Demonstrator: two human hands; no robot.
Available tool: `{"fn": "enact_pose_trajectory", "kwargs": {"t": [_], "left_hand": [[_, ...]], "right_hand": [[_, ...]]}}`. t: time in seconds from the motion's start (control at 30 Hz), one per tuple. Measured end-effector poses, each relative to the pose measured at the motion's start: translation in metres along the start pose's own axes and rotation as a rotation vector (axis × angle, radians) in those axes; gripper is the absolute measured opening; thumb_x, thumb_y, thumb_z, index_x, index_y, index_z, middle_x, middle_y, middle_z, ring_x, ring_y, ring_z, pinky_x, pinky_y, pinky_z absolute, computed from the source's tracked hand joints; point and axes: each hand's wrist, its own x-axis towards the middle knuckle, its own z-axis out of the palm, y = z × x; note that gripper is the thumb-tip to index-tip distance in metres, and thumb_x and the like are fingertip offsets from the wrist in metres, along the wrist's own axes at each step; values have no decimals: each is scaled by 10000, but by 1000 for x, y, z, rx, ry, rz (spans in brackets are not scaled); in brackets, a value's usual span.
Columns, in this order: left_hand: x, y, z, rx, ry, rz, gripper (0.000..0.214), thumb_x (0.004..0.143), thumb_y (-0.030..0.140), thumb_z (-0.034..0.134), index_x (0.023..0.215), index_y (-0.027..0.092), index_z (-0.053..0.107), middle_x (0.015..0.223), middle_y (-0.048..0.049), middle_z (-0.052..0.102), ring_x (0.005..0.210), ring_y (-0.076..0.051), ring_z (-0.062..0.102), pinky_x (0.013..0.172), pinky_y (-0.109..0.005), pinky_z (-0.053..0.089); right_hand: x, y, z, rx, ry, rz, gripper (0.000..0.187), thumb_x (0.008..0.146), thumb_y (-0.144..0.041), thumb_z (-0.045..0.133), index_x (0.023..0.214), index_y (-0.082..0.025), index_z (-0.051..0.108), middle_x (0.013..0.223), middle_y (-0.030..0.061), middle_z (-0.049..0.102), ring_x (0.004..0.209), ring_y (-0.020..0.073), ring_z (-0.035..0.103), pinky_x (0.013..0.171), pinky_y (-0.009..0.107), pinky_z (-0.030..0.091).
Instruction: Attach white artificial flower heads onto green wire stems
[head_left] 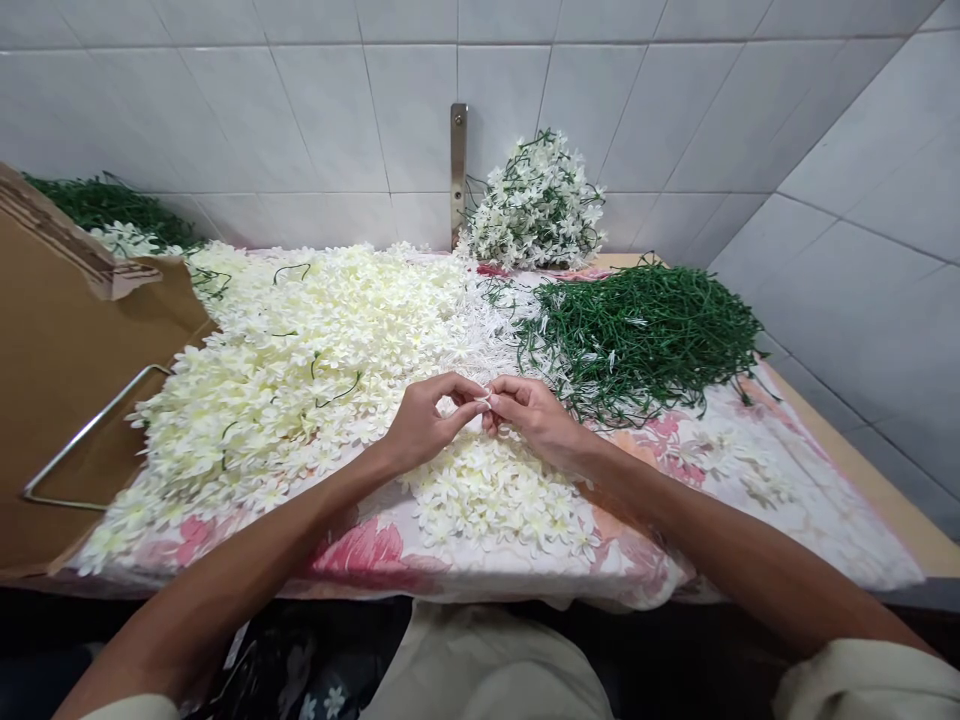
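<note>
My left hand [429, 420] and my right hand [538, 418] meet at the middle of the table, fingertips pinched together. Between them is a small white piece [486, 398], thin and pale; its exact kind is too small to make out. Just below the hands lies a small pile of white artificial flower heads [502, 500]. Behind the fingers spreads a heap of thin white stalk-like pieces [480, 340]. To the right is a large bundle of green plastic stems [652, 335], and to the left a broad heap of loose white blossoms [300, 350].
A cardboard box [90, 380] with a bent metal wire [90, 430] stands at the left. Finished-looking flowers on stems [536, 205] are piled against the tiled wall [315, 120], beside a metal bracket [458, 170]. A floral cloth [810, 500] covers the table.
</note>
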Motion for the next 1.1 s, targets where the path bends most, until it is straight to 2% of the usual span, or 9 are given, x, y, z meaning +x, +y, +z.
{"fn": "enact_pose_trajectory", "kwargs": {"t": [0.2, 0.33, 0.53, 0.7, 0.8, 0.9, 1.0, 1.1], "left_hand": [[-1, 2, 2, -153, 3, -69, 147, 784, 284, 694, 850, 153, 691, 791, -56, 713, 704, -151, 648, 632, -250, 510], [-2, -2, 3, -271, 32, -140, 226, 750, 313, 734, 889, 162, 640, 747, -20, 663, 673, -134, 620, 600, -237, 515], [0, -6, 3, -215, 36, -180, 195, 751, 323, 724, 802, 154, 644, 727, -20, 657, 653, -134, 609, 615, -250, 510], [0, -1, 0, 70, 117, -3, 126, 810, 289, 660, 778, 169, 637, 759, -26, 679, 703, -149, 620, 653, -267, 497], [0, 3, -2, 144, 106, 70, 162, 841, 324, 633, 774, 177, 621, 753, -25, 673, 693, -147, 614, 624, -261, 483], [-3, 7, -2, 179, 82, 146, 148, 857, 312, 612, 789, 181, 610, 731, -20, 659, 676, -140, 606, 640, -265, 479], [-7, 9, -2, 233, 97, 266, 87, 847, 271, 615, 826, 188, 604, 741, -26, 659, 706, -157, 608, 690, -301, 474], [-10, 10, -4, 268, 193, 404, 21, 834, 197, 603, 851, 195, 591, 768, -34, 666, 743, -176, 611, 726, -340, 462]], "right_hand": [[0, 1, 0, 32, 1, 3, 280, 716, -409, 765, 768, -150, 674, 642, -3, 639, 583, 95, 577, 581, 227, 457], [1, -1, 1, -1, 34, -25, 243, 725, -384, 760, 764, -155, 687, 618, -9, 635, 560, 88, 567, 567, 225, 456], [0, -3, 7, -40, 101, -32, 306, 708, -432, 758, 744, -145, 659, 630, 1, 654, 541, 103, 592, 583, 250, 483], [0, -9, 12, -116, 108, -36, 369, 775, -510, 671, 777, -141, 643, 707, 31, 674, 596, 130, 634, 628, 285, 505], [-1, -12, 13, -261, 114, -74, 325, 773, -469, 686, 784, -147, 642, 668, 11, 657, 594, 123, 619, 622, 275, 499], [-6, -14, 15, -291, 120, -99, 289, 799, -435, 660, 742, -154, 621, 640, 2, 635, 558, 114, 600, 588, 264, 492], [-21, -20, 19, -321, 136, -132, 231, 839, -382, 623, 766, -162, 612, 699, 8, 647, 551, 108, 604, 572, 257, 491], [-46, -32, 19, -408, 213, -196, 190, 876, -341, 586, 801, -170, 622, 734, 14, 653, 577, 115, 617, 587, 263, 503]]}}
